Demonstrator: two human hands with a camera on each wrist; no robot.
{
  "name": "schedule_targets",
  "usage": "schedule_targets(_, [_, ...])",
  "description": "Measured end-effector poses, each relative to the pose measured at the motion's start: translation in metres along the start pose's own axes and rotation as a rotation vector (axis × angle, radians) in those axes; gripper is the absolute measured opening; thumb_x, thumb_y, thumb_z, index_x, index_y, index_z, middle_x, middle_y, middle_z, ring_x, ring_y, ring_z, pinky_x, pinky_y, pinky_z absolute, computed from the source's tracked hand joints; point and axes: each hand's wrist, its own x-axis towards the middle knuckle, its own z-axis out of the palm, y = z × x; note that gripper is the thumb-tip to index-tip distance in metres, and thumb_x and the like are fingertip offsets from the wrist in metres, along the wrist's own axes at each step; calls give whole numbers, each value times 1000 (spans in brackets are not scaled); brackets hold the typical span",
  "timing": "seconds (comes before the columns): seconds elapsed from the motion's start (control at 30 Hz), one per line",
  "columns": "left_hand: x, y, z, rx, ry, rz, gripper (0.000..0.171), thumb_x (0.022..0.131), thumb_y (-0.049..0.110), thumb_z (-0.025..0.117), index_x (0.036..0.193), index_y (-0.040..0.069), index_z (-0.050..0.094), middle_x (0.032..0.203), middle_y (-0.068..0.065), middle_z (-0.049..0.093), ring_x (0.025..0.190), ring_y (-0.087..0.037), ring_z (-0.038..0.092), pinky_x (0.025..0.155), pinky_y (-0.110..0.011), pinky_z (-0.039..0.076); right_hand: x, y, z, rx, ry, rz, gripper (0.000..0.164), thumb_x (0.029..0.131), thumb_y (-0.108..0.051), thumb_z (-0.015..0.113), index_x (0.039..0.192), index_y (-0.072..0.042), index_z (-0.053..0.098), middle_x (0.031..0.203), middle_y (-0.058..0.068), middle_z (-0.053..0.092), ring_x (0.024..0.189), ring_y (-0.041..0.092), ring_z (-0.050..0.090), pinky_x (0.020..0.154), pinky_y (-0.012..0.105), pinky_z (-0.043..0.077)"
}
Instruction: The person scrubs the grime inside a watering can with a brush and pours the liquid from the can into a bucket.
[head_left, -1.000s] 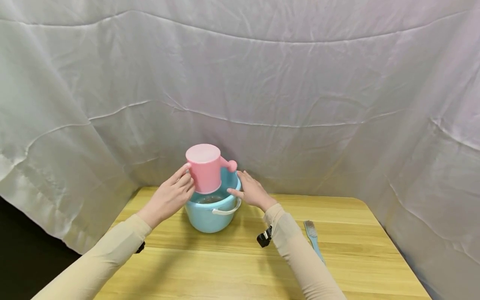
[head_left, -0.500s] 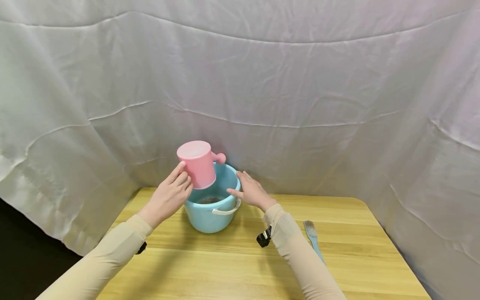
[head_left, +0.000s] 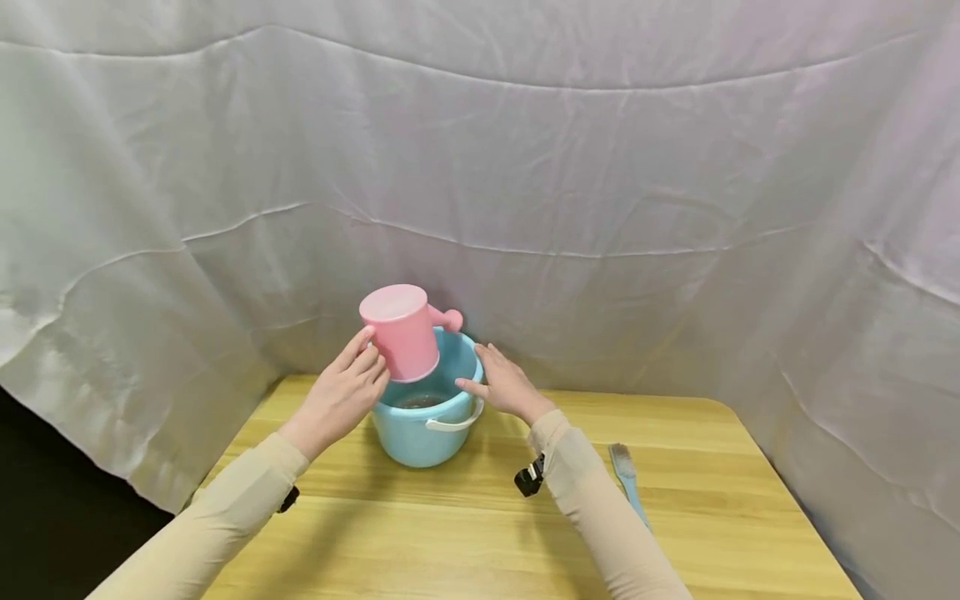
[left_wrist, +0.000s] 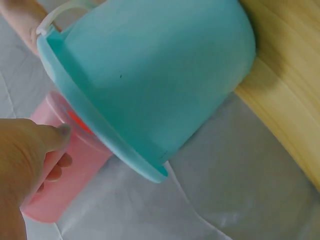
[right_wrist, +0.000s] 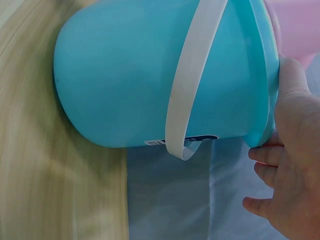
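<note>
A pink watering can (head_left: 405,342) is held bottom up over a light blue bucket (head_left: 420,437), its round spout head pointing right. My left hand (head_left: 341,396) grips the can's handle, with the thumb along it in the left wrist view. The can's mouth faces down into the bucket, overlapping the rim in this view. A dark, wet-looking patch shows at the bucket's bottom. My right hand (head_left: 510,385) holds the bucket's right rim, thumb over the edge and fingers along the outside. The bucket stands upright with its white handle (right_wrist: 192,80) hanging down.
On the wooden table (head_left: 420,542), to the right of the right forearm, lies a brush (head_left: 628,483) with a blue handle and grey bristles. Grey cloth (head_left: 525,167) hangs behind the table and along its sides.
The watering can shifted left and tilted a little, then came partly back to the right, staying over the bucket. My right hand and the bucket have stayed in place.
</note>
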Motion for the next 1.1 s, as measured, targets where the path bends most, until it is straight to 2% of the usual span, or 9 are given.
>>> schedule_targets(0.27, [-6,9,6,-53,-16,-34,49,96,-9,15,81,4,59,86,-12,59,96,-30,55,120,-45,32,-1,0,1,5,-7,-1,83,95,-53,55,152,-1,25,158,18,30,149,38,21,121,54,25])
schedule_targets(0.4, [-12,13,10,-89,13,-54,43,95,-9,20,79,4,58,83,-11,57,94,-30,54,118,-46,35,-1,-1,2,9,-12,4,84,94,-54,55,153,-2,25,158,17,29,149,37,20,122,53,24])
schedule_targets(0.57, [-20,13,17,-202,76,-177,22,94,11,43,80,5,59,81,-9,57,95,-30,56,116,-49,37,-1,-2,2,15,-3,8,84,94,-55,55,152,-2,25,158,17,30,149,36,21,122,52,24])
schedule_targets(0.67, [-28,12,19,-248,103,-264,19,89,22,54,80,6,59,80,-8,56,94,-30,55,113,-51,38,0,-3,2,20,-5,7,84,94,-55,54,152,-1,25,157,18,30,149,36,21,122,52,24])
schedule_targets(0.8, [-39,11,19,-298,145,-363,19,85,24,58,78,6,57,78,-9,55,89,-32,54,109,-56,39,-1,-3,2,30,-19,17,84,94,-55,54,152,-2,25,158,17,29,150,35,20,122,52,24])
schedule_targets(0.93, [-44,11,17,-332,205,-428,24,84,27,60,76,5,59,76,-11,56,84,-33,54,106,-60,38,-2,-5,2,26,-21,25,84,94,-55,54,153,-2,25,158,17,28,150,35,19,123,52,23])
schedule_targets(1.0, [-45,12,16,-341,229,-453,26,86,29,61,77,4,60,77,-12,57,83,-34,54,104,-61,39,-2,-5,1,21,-21,26,84,94,-55,54,153,-2,24,159,17,28,150,34,19,123,51,23])
schedule_targets(1.1, [-46,15,15,-357,225,-497,29,90,32,60,78,5,62,79,-11,59,84,-34,55,103,-62,38,-1,-5,0,16,-24,27,84,95,-55,54,153,-2,24,159,17,27,150,34,18,123,51,22])
